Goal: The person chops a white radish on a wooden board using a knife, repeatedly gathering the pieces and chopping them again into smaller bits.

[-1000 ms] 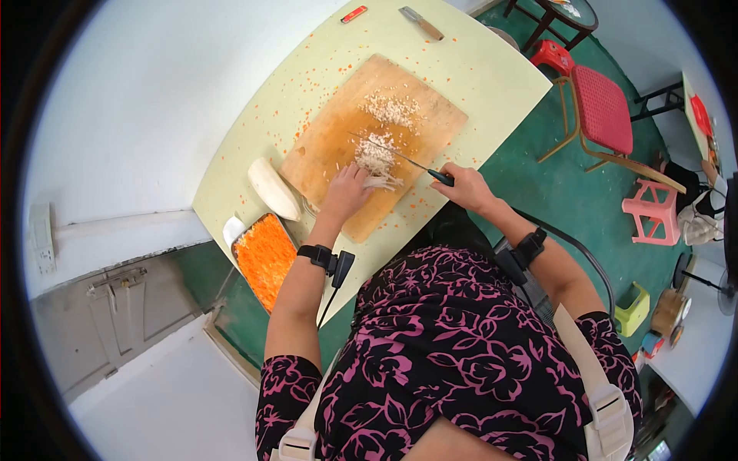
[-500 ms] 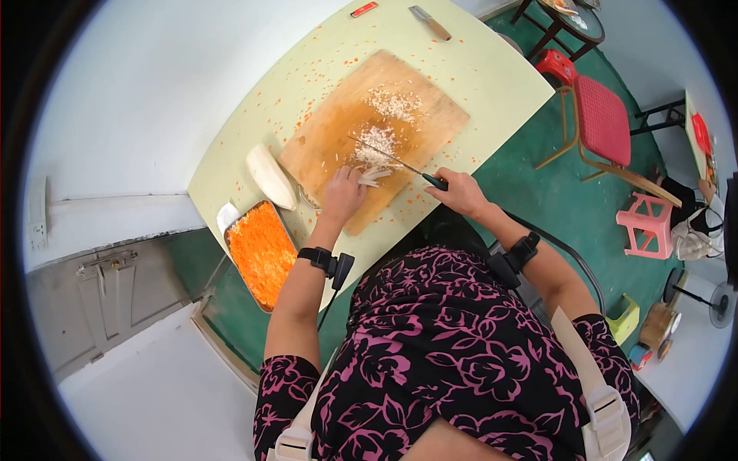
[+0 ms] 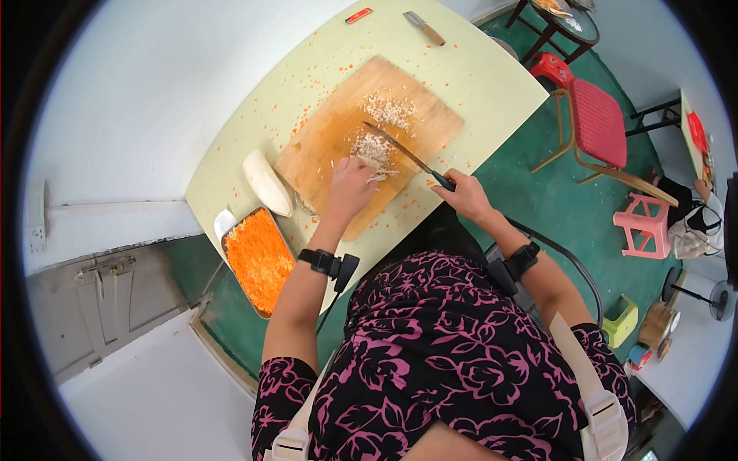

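My right hand (image 3: 466,197) grips the dark handle of a kitchen knife (image 3: 403,149), whose blade points up and left over the wooden cutting board (image 3: 327,138). My left hand (image 3: 351,186) is closed at the board's near-left part, fingers bent against thin white radish strips (image 3: 382,176). Just beyond those fingertips lies a pile of chopped white bits (image 3: 372,149). A second pile of white bits (image 3: 390,111) sits farther up the board. The blade is apart from the strips. How firmly the left fingers hold the strips is partly hidden.
A peeled white radish (image 3: 267,183) lies left of the board. Beside it, a metal tray (image 3: 290,244) of shredded orange carrot overhangs the table edge. Another knife (image 3: 424,28) and a red item (image 3: 359,15) lie at the far side. A red chair (image 3: 598,123) stands right; a person sits beyond.
The knife has swung away from the strips, its blade now up and to the right. My left fingers have curled in closer over the strips. The view has shifted slightly.
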The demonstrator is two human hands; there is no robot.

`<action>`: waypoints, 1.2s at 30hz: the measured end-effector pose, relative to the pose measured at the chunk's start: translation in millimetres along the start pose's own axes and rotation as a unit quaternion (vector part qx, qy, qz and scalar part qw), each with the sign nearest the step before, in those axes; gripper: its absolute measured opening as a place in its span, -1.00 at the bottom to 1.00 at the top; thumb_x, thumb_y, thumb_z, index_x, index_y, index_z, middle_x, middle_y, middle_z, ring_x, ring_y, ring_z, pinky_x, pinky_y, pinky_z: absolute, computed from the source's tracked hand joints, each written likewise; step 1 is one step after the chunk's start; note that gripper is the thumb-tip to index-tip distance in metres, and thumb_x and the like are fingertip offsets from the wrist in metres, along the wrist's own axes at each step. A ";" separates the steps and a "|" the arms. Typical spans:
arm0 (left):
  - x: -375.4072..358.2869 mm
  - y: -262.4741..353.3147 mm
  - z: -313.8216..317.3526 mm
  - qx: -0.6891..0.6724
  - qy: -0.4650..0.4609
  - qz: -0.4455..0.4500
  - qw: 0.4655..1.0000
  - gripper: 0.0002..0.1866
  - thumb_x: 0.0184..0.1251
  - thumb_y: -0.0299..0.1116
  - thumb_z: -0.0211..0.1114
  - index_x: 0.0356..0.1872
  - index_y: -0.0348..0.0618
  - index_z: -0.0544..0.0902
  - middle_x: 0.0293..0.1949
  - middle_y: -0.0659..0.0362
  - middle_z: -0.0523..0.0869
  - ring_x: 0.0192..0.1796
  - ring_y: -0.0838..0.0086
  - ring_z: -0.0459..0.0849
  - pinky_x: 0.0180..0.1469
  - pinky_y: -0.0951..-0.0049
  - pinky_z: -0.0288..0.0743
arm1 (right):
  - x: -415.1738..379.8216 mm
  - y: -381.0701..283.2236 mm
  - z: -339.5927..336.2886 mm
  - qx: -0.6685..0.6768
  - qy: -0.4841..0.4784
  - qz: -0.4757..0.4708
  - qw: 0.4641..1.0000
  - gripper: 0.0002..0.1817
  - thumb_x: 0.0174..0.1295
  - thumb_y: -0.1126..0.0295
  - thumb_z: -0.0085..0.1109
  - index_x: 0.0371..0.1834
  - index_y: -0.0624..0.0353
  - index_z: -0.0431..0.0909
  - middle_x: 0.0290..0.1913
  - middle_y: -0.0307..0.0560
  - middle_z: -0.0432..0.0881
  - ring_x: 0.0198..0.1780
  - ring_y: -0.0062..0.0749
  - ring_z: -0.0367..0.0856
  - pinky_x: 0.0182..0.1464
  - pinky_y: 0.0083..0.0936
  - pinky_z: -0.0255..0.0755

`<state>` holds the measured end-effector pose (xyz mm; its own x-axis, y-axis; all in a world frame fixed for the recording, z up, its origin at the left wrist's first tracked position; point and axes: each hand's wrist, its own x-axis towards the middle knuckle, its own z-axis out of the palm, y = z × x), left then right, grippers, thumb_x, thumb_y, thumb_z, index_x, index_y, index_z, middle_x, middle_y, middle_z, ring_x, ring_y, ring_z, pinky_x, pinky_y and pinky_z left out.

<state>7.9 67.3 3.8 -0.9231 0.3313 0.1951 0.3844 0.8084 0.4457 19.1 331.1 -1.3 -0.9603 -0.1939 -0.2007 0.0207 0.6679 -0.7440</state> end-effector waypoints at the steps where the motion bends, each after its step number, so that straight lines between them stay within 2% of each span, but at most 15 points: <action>1: 5.0 1.7 6.8 0.016 -0.004 0.014 1.000 -0.82 -0.05 -0.38 0.30 -0.37 -0.17 0.65 -0.29 0.11 0.53 -0.11 0.22 0.46 -0.08 0.26 0.38 | -0.2 0.2 -0.3 0.005 0.007 -0.003 1.000 -0.62 0.04 0.10 0.25 -0.31 0.24 0.55 -0.50 0.08 0.59 -0.41 -0.08 0.58 -0.30 -0.32 0.43; 6: 22.1 -2.6 46.2 0.115 -0.016 0.057 0.992 -0.91 -0.02 -0.42 0.29 -0.45 -0.13 0.65 -0.34 0.12 0.51 -0.13 0.24 0.47 -0.08 0.27 0.38 | -1.1 -9.8 -11.4 0.009 -0.006 0.040 0.999 -0.61 0.04 0.10 0.26 -0.31 0.25 0.55 -0.51 0.07 0.58 -0.43 -0.09 0.58 -0.33 -0.33 0.42; 9: 25.8 -7.0 50.5 0.096 -0.007 0.057 0.994 -0.94 -0.04 -0.43 0.30 -0.48 -0.13 0.64 -0.34 0.12 0.52 -0.15 0.23 0.48 -0.09 0.27 0.38 | -1.4 -8.7 -13.2 0.019 -0.009 0.059 0.998 -0.61 0.04 0.10 0.27 -0.33 0.25 0.54 -0.52 0.07 0.58 -0.45 -0.10 0.58 -0.34 -0.34 0.42; 12: 26.8 -6.9 45.0 -0.031 0.045 0.024 0.998 -0.94 -0.04 -0.43 0.32 -0.50 -0.15 0.64 -0.33 0.10 0.54 -0.17 0.23 0.49 -0.10 0.27 0.38 | -0.7 -7.0 -12.0 0.021 -0.007 0.065 0.998 -0.62 0.05 0.11 0.27 -0.35 0.26 0.53 -0.53 0.06 0.58 -0.46 -0.11 0.57 -0.35 -0.34 0.42; 15: 20.7 -10.0 25.7 -0.069 0.163 -0.029 0.984 -0.91 -0.03 -0.42 0.33 -0.55 -0.19 0.62 -0.38 0.11 0.55 -0.20 0.22 0.49 -0.15 0.28 0.39 | -0.6 -8.2 -13.7 0.021 -0.008 0.069 0.997 -0.62 0.05 0.11 0.27 -0.35 0.26 0.53 -0.52 0.07 0.58 -0.45 -0.10 0.58 -0.34 -0.33 0.42; 18: -2.4 -22.7 3.8 -0.057 0.086 -0.115 0.988 -0.89 -0.02 -0.39 0.35 -0.51 -0.19 0.64 -0.37 0.12 0.57 -0.22 0.22 0.50 -0.13 0.27 0.40 | 1.3 -7.7 -10.5 0.025 -0.007 0.058 0.998 -0.61 0.05 0.10 0.26 -0.34 0.26 0.53 -0.51 0.09 0.59 -0.44 -0.08 0.58 -0.33 -0.32 0.42; 21: -24.9 -32.2 6.7 -0.009 0.027 -0.116 0.993 -0.89 0.02 -0.39 0.34 -0.45 -0.20 0.66 -0.34 0.07 0.58 -0.19 0.21 0.50 -0.12 0.29 0.38 | 5.4 -7.8 -2.8 0.013 -0.016 0.034 0.999 -0.61 0.05 0.10 0.25 -0.33 0.26 0.53 -0.49 0.11 0.59 -0.41 -0.06 0.59 -0.32 -0.31 0.44; 27: -36.6 -29.6 22.4 0.006 0.098 -0.095 0.991 -0.70 0.02 -0.33 0.36 -0.22 -0.28 0.63 -0.19 0.05 0.58 -0.13 0.18 0.49 -0.05 0.27 0.39 | 5.3 -22.5 -0.5 -0.030 -0.077 -0.019 0.996 -0.63 0.07 0.10 0.22 -0.31 0.22 0.53 -0.47 0.10 0.61 -0.37 -0.01 0.60 -0.28 -0.25 0.45; 30: -38.6 -26.5 17.5 0.045 0.112 -0.063 0.991 -0.55 -0.06 -0.25 0.41 -0.14 -0.30 0.58 -0.15 0.06 0.55 -0.02 0.18 0.47 0.05 0.24 0.36 | 5.3 -26.7 0.9 -0.064 -0.096 -0.052 0.992 -0.63 0.07 0.08 0.21 -0.31 0.20 0.54 -0.46 0.10 0.61 -0.36 -0.01 0.60 -0.27 -0.23 0.46; 33: -33.5 -22.4 12.5 0.075 0.075 -0.036 0.994 -0.45 -0.13 -0.19 0.45 -0.07 -0.27 0.55 -0.11 0.05 0.52 0.06 0.16 0.43 0.11 0.24 0.31 | 6.1 -33.3 -4.1 -0.086 -0.123 -0.054 0.987 -0.63 0.07 0.07 0.20 -0.31 0.19 0.54 -0.46 0.09 0.62 -0.36 0.00 0.60 -0.26 -0.23 0.46; 36: -30.4 -22.9 14.3 0.039 0.028 -0.071 0.996 -0.45 -0.19 -0.20 0.47 -0.10 -0.24 0.56 -0.15 0.06 0.54 -0.01 0.17 0.45 0.09 0.24 0.33 | 8.0 -33.0 -5.1 -0.108 -0.122 -0.062 0.985 -0.63 0.07 0.07 0.19 -0.30 0.19 0.55 -0.47 0.09 0.61 -0.36 0.00 0.60 -0.27 -0.23 0.45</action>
<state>27.0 45.7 -24.8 -0.9651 0.1850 0.1854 0.2464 0.8816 0.4026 9.3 311.2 25.0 -0.8555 -0.4334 -0.2833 -0.1777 0.7597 -0.6255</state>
